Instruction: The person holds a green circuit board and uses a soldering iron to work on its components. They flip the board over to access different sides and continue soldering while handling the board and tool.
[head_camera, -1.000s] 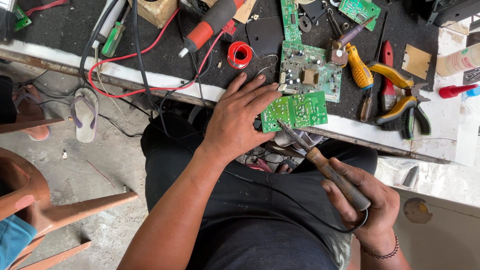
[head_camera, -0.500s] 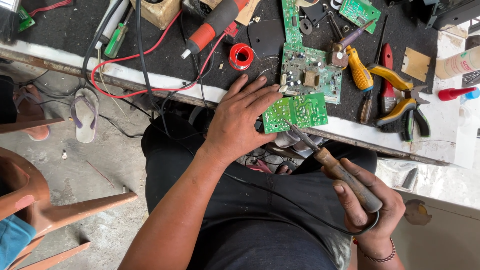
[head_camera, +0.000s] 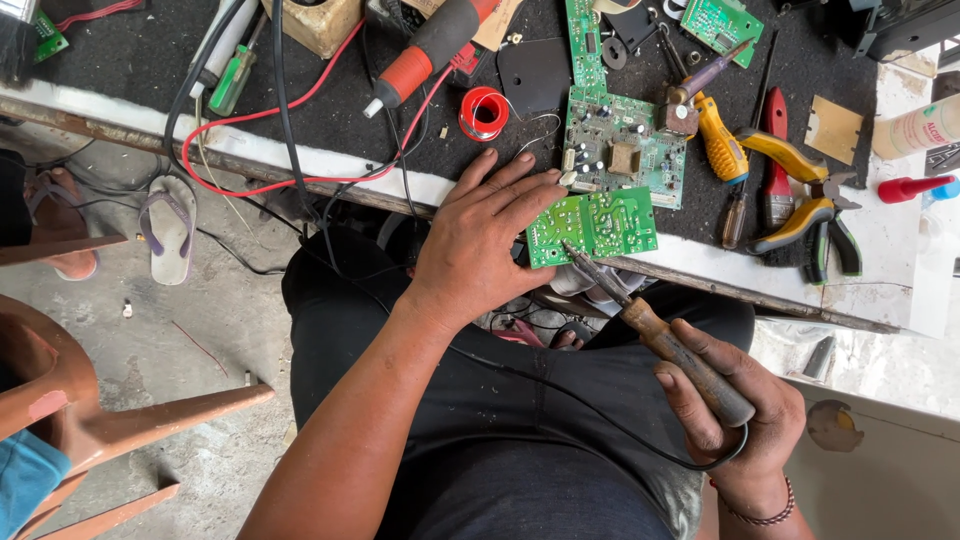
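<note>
The right hand (head_camera: 735, 420) is closed around the wooden handle of a soldering iron (head_camera: 660, 335), its metal tip reaching toward eleven o'clock and touching, or very nearly touching, the lower left part of a small green circuit board (head_camera: 592, 226). The left hand (head_camera: 478, 245) lies spread and flat, fingers pointing toward one o'clock, its fingertips pressing the board's left edge against the lip of the workbench (head_camera: 700, 258).

The board overhangs that lip, held only at one edge, so a push from the tip could tilt or slide it, and the hot tip sits close to the left fingertips; a slip there looks like the main hazard. The iron's black cord (head_camera: 560, 395) loops across the lap and could snag.

At twelve o'clock from the small board lies a larger green circuit board (head_camera: 625, 150); at eleven o'clock, a red solder spool (head_camera: 484, 112). Toward two o'clock rest a yellow-handled screwdriver (head_camera: 722, 150) and yellow-handled pliers (head_camera: 800, 190).
</note>
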